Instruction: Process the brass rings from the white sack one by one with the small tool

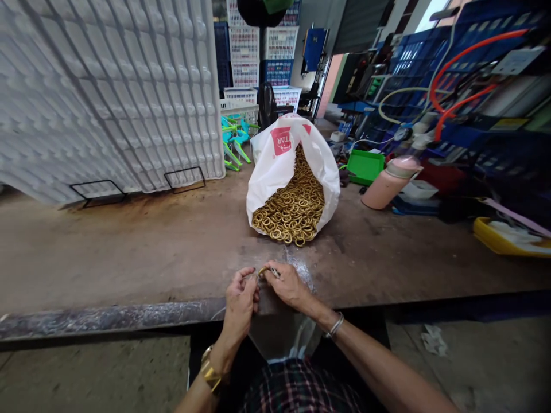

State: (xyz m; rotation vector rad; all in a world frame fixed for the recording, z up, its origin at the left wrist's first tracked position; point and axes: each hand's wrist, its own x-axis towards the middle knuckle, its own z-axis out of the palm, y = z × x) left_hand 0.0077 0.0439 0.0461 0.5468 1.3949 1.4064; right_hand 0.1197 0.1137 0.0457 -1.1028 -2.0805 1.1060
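My right hand (289,285) is closed on a brass ring (262,271), which shows at its fingertips. A small greyish metal piece (274,272) also shows among its fingers; I cannot tell its kind. My left hand (241,298) is close beside it, thumb and fingers drawn together in a pinch, and what they hold is too small to make out. Both hands are just above the table's front edge. Beyond them a white plastic sack (269,178) lies on its side, its mouth towards me, full of brass rings (297,206). Below the hands, a clear plastic sheet or bag (282,335) hangs over my lap.
White moulded plastic trays (129,97) stand upright on the brown table (129,252) at left, beside black wire stands (185,178). To the right are a green tray (365,166), a pink bottle (387,182) and a yellow tray (508,238). Stacked crates (282,43) rise behind.
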